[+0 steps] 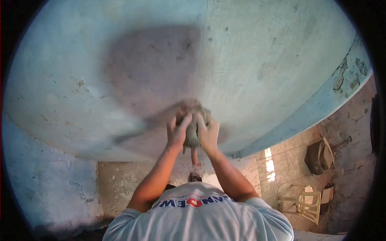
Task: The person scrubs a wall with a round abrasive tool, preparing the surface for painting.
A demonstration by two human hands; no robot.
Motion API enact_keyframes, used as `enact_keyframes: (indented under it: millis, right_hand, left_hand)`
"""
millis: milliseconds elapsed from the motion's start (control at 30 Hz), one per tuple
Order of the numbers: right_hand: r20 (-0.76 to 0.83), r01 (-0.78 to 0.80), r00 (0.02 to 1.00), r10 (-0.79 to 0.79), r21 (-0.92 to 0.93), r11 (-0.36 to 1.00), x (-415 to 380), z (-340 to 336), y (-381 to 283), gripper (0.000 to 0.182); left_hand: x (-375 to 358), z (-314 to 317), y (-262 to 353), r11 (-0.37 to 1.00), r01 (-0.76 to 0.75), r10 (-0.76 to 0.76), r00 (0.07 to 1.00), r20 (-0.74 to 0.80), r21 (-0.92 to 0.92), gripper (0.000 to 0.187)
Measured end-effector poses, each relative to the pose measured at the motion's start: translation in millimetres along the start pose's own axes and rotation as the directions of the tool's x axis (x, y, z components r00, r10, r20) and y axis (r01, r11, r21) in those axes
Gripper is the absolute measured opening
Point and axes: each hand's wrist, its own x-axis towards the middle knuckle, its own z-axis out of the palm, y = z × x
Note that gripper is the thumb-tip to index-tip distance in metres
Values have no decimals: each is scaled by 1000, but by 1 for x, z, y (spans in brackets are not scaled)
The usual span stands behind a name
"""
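Both of my hands are raised together against a pale blue-green wall. A clump of greyish, rough material is between them, close to the wall surface. My left hand has its fingers curled round the clump's left side, thumb pointing up. On the right side, my right hand grips the same clump, its thumb near the other. The clump's upper part is blurred, and the fingertips behind it are hidden. Dark shadows of head and arms fall on the wall.
At the lower right, a plastic chair with items on it stands on a tiled floor. A dark boxy object lies beyond it. Peeling paint marks the wall's right edge. A blue wall is at the lower left.
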Motion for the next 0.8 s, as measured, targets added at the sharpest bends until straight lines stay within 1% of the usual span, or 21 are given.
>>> enact_keyframes:
  millis: [33, 67, 100, 167, 233, 267, 367, 400, 467, 533, 567, 600, 633, 700, 733, 767, 800]
  right_hand:
    - [-20, -21, 1000, 22, 30, 999, -18, -4, 39, 22]
    - [-38, -54, 998, 56, 57, 997, -28, -5, 60, 21]
    - [-51, -18, 999, 20, 34, 999, -24, -1, 57, 21]
    - [-74, 49, 996, -51, -21, 999, -6, 7, 37, 21]
    - [0, 96, 995, -96, -13, 995, 25, 14, -17, 22]
    - [35, 119, 992, -119, -4, 993, 35, 16, -32, 23]
    - [65, 11, 998, -11, 6, 1000, 35, 11, -26, 25]
    - [50, 10, 999, -8, -31, 999, 23, 9, -16, 25]
    - [14, 39, 999, -38, -97, 995, -13, 3, 24, 23]
    - [6, -105, 994, 105, 109, 988, -42, -1, 84, 24]
    - [-1, -93, 996, 93, 70, 993, -39, 0, 84, 24]
    - [-4, -80, 997, 80, 29, 996, -28, 3, 77, 24]
    - [-7, -65, 998, 65, -14, 998, -13, 7, 67, 25]
    - [-16, 180, 984, -180, 31, 983, 23, 20, 6, 24]
    - [21, 68, 997, -71, 104, 992, 31, 23, -36, 24]
    - [17, 76, 997, -79, 121, 990, 36, 24, -35, 24]
    - [12, 93, 995, -96, 142, 985, 40, 25, -35, 24]
  left_hand:
    - [-7, -9, -34, 998, -29, 30, 999, -11, 54, 30]
    - [-11, -14, -51, 993, -46, 49, 998, -24, 109, 29]
    - [-8, -15, -47, 995, -23, 26, 999, -24, 97, 29]
    - [2, -10, -28, 997, 31, -30, 999, -23, 67, 29]
    - [18, 1, 33, 1000, -14, 13, 999, 42, 25, 30]
    - [24, 3, 50, 1000, -22, 22, 997, 71, 0, 29]
    - [25, -1, 46, 1000, -19, 18, 996, 89, 13, 29]
    - [15, -5, 33, 1000, -8, 7, 998, 56, 10, 30]
    - [-7, -14, -15, 1000, -17, 17, 1000, 4, -3, 32]
    - [-12, -29, -70, 999, 30, -29, 999, -19, 42, 33]
    - [-17, -35, -85, 995, 69, -67, 997, -39, 66, 34]
    - [-12, -32, -71, 996, 32, -31, 999, -17, 77, 34]
    - [2, -24, -39, 996, -6, 6, 1000, 6, 86, 33]
    - [23, -12, 17, 996, -47, 42, 997, 65, 77, 32]
    - [29, -6, 42, 997, -60, 54, 993, 101, 54, 32]
    - [25, 5, 63, 997, -62, 67, 993, 93, -51, 32]
    - [24, 5, 59, 998, -50, 54, 995, 83, -49, 32]
